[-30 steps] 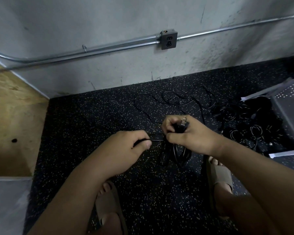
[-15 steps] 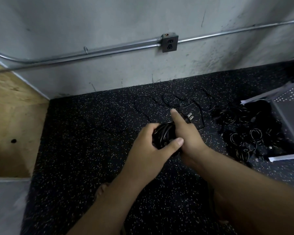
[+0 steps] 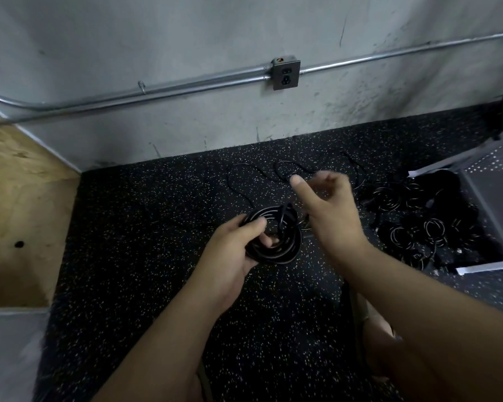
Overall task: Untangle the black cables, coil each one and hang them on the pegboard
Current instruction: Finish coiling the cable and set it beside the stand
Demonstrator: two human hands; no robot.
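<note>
Left hand (image 3: 233,253) curls thumb and fingers round the coiled black cable (image 3: 288,248), held above the floor. Right hand (image 3: 331,216) is loosely spread and holds nothing. The coil is probably light and springy: grip across all loops.

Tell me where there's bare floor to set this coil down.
Widest bare floor lies left of the coil, up to the plywood. Another patch lies nearer the camera than the coil. Crowded: loose cable by the wall, and the coiled pile before the pegboard, right.
</note>
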